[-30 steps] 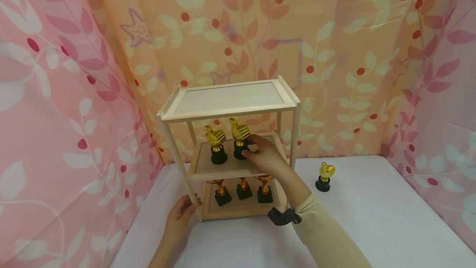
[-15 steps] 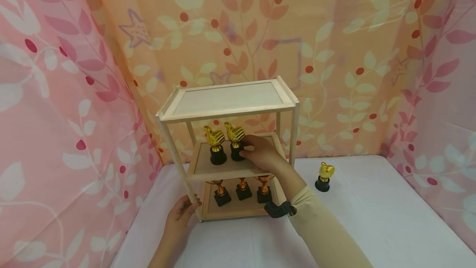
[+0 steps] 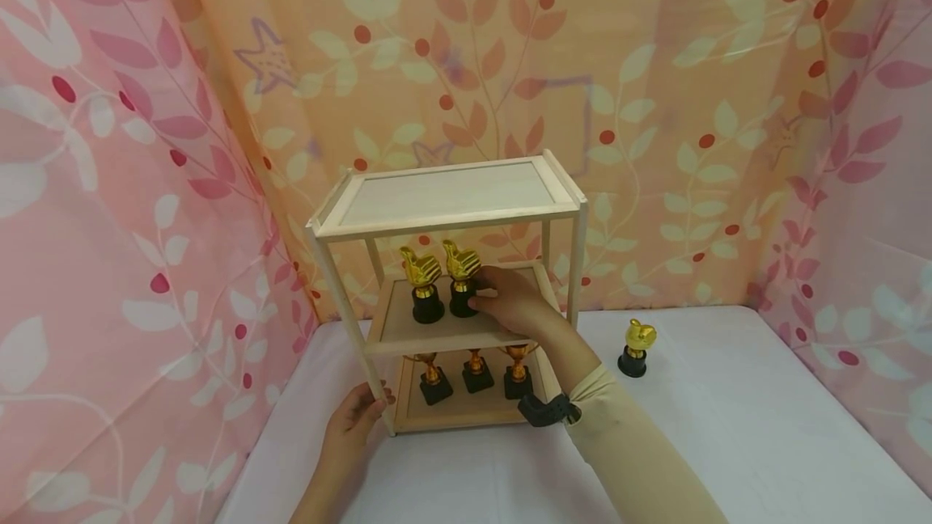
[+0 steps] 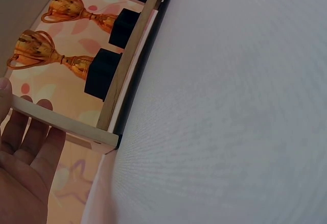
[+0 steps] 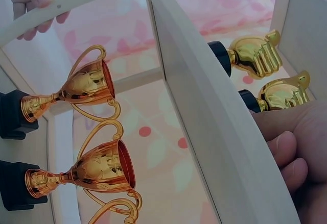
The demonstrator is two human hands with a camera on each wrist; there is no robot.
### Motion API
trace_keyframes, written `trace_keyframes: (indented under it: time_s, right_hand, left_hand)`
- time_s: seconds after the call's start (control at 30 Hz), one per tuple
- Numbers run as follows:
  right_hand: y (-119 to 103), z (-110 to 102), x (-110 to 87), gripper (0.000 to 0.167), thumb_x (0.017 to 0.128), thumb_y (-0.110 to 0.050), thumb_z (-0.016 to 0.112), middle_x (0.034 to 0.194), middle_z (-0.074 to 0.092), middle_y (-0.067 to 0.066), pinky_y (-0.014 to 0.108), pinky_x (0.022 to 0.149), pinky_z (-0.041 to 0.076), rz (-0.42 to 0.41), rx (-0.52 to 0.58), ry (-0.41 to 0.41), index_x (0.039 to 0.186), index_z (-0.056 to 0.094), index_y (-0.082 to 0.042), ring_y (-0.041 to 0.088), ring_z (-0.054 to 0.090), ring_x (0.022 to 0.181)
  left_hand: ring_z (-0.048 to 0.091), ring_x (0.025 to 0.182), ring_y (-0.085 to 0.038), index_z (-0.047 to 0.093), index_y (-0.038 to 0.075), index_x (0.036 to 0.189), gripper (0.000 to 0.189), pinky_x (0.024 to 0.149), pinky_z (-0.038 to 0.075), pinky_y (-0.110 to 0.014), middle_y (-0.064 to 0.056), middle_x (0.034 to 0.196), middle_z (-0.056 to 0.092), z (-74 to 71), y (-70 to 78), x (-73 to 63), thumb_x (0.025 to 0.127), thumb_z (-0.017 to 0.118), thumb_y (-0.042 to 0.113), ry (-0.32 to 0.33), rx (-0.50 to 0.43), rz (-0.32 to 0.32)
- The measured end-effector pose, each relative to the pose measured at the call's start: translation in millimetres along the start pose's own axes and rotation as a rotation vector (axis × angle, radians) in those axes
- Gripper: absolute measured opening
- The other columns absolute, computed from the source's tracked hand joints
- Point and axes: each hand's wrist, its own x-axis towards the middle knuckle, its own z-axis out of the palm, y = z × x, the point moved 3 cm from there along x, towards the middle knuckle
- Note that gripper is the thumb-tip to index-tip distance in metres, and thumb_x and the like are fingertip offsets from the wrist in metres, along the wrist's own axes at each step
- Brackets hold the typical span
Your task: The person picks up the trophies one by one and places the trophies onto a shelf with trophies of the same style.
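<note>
A wooden three-tier rack [image 3: 451, 194] stands on the table. My left hand [image 3: 351, 420] grips its front left post low down, the fingers curled around the wood in the left wrist view. On the middle shelf, my right hand [image 3: 518, 302] holds a gold thumbs-up trophy [image 3: 460, 264] by its black base, thumb in front. It stands upright, close to the right of another thumbs-up trophy [image 3: 422, 272]. The right wrist view shows the fingers [image 5: 283, 150] near the base, which is partly hidden there.
Below, the bottom shelf carries gold cup trophies: a left one [image 3: 435, 385], a middle one [image 3: 476, 372] and a right one [image 3: 518, 381]. A third thumbs-up trophy [image 3: 636, 348] stands on the white-covered table [image 3: 757, 411], right of the rack. Patterned curtains [image 3: 655, 103] surround the table.
My right hand has shifted the held thumbs-up trophy left and slightly down, closer to the other on the middle shelf. Over the last half second it barely moves. My left hand stays on the post.
</note>
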Motion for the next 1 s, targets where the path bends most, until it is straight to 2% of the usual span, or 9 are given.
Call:
trace_keyframes:
  time_s: [0.13,0.23,0.33,0.43,0.6,0.8,1.0]
  right_hand:
    - [0.8,-0.6,0.3,0.044,0.101,-0.023,0.068,0.143,0.060,0.011,0.037,0.071,0.054,0.002,0.039,-0.009,0.143,0.057,-0.018,0.026,0.067,0.107]
    - [1.7,-1.2,0.9,0.043,0.101,-0.022,0.067,0.144,0.059,0.011,0.032,0.063,0.050,0.000,0.052,-0.013,0.143,0.057,-0.018,0.023,0.068,0.092]
    - [2.9,-1.5,1.2,0.044,0.102,-0.023,0.067,0.145,0.058,0.012,0.031,0.059,0.049,0.003,0.056,-0.019,0.143,0.056,-0.018,0.020,0.064,0.068]
    - [4.1,-1.5,0.8,0.043,0.102,-0.023,0.066,0.147,0.057,0.012,0.031,0.053,0.047,0.015,0.076,-0.027,0.144,0.056,-0.019,0.020,0.049,0.045]
    - [3.8,-2.1,-1.0,0.043,0.102,-0.021,0.067,0.147,0.056,0.012,0.028,0.047,0.043,0.025,0.117,-0.029,0.143,0.056,-0.019,0.016,0.040,0.042]
    - [6.2,-3.5,-3.8,0.045,0.100,-0.023,0.068,0.140,0.057,0.011,0.027,0.041,0.040,0.060,0.178,-0.020,0.143,0.054,-0.027,0.016,0.045,0.042]
    - [7.6,-5.6,-9.3,0.044,0.100,-0.022,0.069,0.139,0.058,0.005,0.027,0.044,0.043,0.051,0.243,0.005,0.141,0.056,-0.028,0.017,0.049,0.046]
  left_hand:
    - [0.070,0.111,-0.015,0.061,0.008,0.131,0.030,0.096,0.053,-0.020,-0.018,0.122,0.070,0.0,1.5,0.3,0.103,0.063,0.019,-0.004,0.002,-0.017]
    - [0.070,0.112,-0.017,0.059,0.004,0.133,0.034,0.097,0.052,-0.020,-0.017,0.122,0.070,-0.1,1.9,1.1,0.103,0.063,0.019,-0.012,0.004,-0.021]
    - [0.070,0.113,-0.020,0.058,0.001,0.135,0.037,0.097,0.052,-0.020,-0.015,0.122,0.071,-0.1,2.3,1.7,0.103,0.063,0.019,-0.017,0.000,-0.026]
    - [0.070,0.114,-0.022,0.058,0.001,0.136,0.038,0.097,0.052,-0.020,-0.014,0.122,0.071,-0.1,2.1,2.0,0.103,0.063,0.020,-0.021,0.002,-0.031]
    - [0.070,0.113,-0.020,0.058,0.001,0.136,0.039,0.097,0.052,-0.020,-0.013,0.122,0.071,0.0,1.2,2.7,0.103,0.063,0.021,-0.018,0.005,-0.035]
    - [0.070,0.113,-0.019,0.059,0.001,0.135,0.038,0.097,0.052,-0.020,-0.012,0.120,0.072,0.3,0.6,1.9,0.103,0.063,0.020,-0.013,0.004,-0.035]
    - [0.069,0.113,-0.017,0.058,0.002,0.135,0.038,0.097,0.052,-0.021,-0.013,0.121,0.071,0.1,0.5,-0.3,0.103,0.063,0.022,-0.008,0.008,-0.053]
